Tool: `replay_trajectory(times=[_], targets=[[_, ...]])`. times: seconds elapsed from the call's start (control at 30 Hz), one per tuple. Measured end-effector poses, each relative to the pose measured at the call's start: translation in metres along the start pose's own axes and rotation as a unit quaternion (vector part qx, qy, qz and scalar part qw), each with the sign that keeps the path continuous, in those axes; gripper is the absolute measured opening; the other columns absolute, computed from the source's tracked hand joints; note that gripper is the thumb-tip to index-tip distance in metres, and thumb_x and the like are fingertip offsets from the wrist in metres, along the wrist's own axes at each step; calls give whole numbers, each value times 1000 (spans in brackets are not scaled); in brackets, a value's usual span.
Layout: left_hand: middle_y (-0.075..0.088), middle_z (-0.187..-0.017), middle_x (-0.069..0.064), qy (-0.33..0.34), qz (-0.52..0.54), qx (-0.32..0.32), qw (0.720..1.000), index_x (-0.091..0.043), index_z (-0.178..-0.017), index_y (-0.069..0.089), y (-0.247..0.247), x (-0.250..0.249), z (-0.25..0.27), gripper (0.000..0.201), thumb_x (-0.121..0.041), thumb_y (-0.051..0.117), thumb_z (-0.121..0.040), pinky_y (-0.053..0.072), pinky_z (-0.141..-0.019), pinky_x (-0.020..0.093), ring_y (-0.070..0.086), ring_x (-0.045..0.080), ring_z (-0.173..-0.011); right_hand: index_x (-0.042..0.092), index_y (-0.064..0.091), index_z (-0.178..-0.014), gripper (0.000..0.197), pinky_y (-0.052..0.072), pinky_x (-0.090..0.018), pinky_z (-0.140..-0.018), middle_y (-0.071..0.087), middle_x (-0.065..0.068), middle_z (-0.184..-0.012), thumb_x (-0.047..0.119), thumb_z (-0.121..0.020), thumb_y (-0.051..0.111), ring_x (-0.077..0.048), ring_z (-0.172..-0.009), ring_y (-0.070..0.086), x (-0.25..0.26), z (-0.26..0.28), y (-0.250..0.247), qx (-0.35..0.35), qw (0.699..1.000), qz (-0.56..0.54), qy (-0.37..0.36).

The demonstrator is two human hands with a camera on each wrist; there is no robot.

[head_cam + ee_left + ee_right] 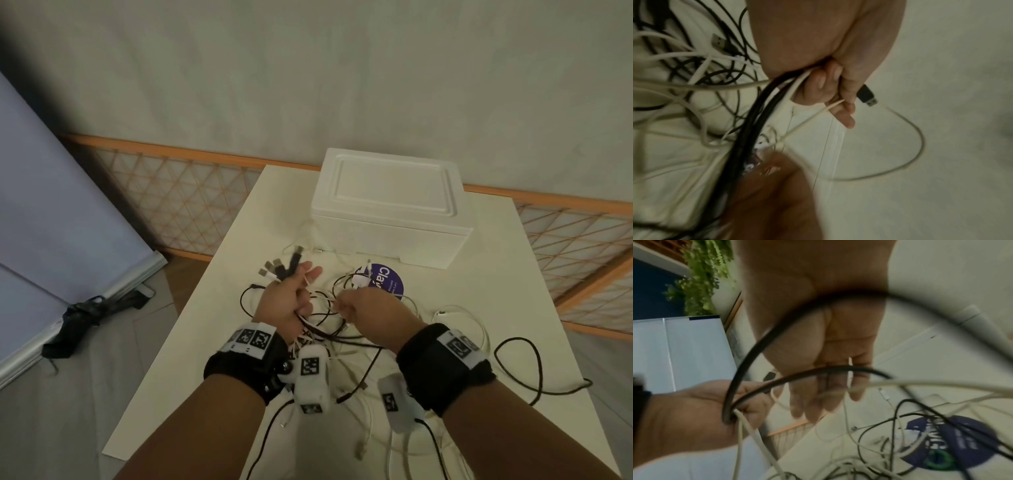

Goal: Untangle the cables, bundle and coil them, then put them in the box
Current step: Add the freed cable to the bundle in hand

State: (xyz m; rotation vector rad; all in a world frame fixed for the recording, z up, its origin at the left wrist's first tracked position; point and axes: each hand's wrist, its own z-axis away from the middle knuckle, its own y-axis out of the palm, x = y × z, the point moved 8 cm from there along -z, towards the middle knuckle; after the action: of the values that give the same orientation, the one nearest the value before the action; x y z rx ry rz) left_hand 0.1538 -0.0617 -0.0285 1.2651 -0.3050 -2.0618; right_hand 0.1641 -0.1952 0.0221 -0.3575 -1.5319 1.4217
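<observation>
1. The left hand (286,301) grips a bunch of cables (764,104), black and white, fingers curled round them; the plug ends (279,267) fan out past the knuckles, away from the person, while the cords trail back toward the wrist into the tangle (342,329) on the table (513,274).
2. The right hand (368,310) sits just beside the left, on the tangle's right; in the head view it seems to pinch a white cable (337,303), but its wrist view shows the fingers fairly straight (830,392) with cords crossing in front, so I cannot tell its grip for sure.
3. The box (390,209) stands lidded at the table's far end, well apart from both hands, beyond a purple disc (390,281).
4. Judgement: the bunch's long axis runs near to far; the right hand is nearer the loose loops, so it would likely draw cords rightward, out of the left's hold; snagged plugs could drag the pile.
</observation>
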Motion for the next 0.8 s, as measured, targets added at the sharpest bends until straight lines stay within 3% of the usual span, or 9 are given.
replay_trajectory(times=[0.07,0.13,0.17,0.27,0.37,0.43,0.5,0.63,0.8], targets=[[72,-84,-3,19,39,-16,999,-16,-91,62,-9,-20,-5,19,-22,46,-100,24,-30,15,24,3,-31,18,64,-106,26,48,-32,-86,64,-2,-108,13,-92,43,-21,-100,59,-17,15,24,109,987,113,6],[67,-70,-8,43,43,0,998,-17,-93,62,-9,-35,-6,21,-21,44,-101,23,-31,14,24,3,-30,14,66,-106,27,50,-38,-90,63,-5,-110,12,-89,45,-25,-103,60,-33,31,45,204,962,180,22],[63,-65,-8,50,29,10,998,-17,-93,62,-6,-38,-5,21,-19,43,-102,22,-31,14,24,3,-30,13,66,-107,27,50,-38,-91,63,-5,-111,13,-90,46,-25,-104,60,-36,35,51,218,959,182,27],[56,-65,-7,61,-58,4,996,-16,-92,63,-3,-29,-5,19,-21,46,-100,23,-30,14,25,3,-30,15,64,-108,25,47,-31,-90,62,-4,-112,16,-93,45,-21,-103,57,-36,29,44,167,977,124,39],[55,-71,-4,64,-81,-49,993,-14,-89,63,-20,-21,-9,19,-21,49,-100,23,-30,15,25,4,-31,13,63,-104,21,43,-21,-73,62,1,-99,15,-94,45,-12,-87,55,-37,21,25,90,992,3,83],[53,-73,-1,58,-67,-77,993,-13,-88,61,-34,-21,-8,19,-19,48,-100,23,-31,16,24,5,-30,13,62,-97,17,43,-20,-62,61,4,-84,11,-92,47,-12,-77,56,-45,21,13,33,984,-118,131],[57,-75,2,50,-88,-73,992,-10,-88,60,-40,-21,-3,18,-18,48,-99,23,-32,15,25,5,-30,16,60,-90,13,45,-23,-58,62,3,-78,10,-91,48,-13,-68,57,-53,23,7,-17,955,-242,171],[73,-90,14,-39,-236,28,971,-7,-91,59,-29,0,11,23,-23,47,-100,24,-35,17,28,7,-31,11,57,-88,15,46,-24,-52,58,-3,-73,4,-94,45,-14,-57,53,-54,22,0,-76,902,-377,195],[73,-96,18,-88,-354,160,917,-9,-97,62,-4,18,28,36,-43,49,-94,22,-36,17,26,7,-33,11,55,-86,19,48,-23,-51,55,-3,-70,2,-95,42,-13,-56,51,-48,17,-1,-98,898,-382,193]])
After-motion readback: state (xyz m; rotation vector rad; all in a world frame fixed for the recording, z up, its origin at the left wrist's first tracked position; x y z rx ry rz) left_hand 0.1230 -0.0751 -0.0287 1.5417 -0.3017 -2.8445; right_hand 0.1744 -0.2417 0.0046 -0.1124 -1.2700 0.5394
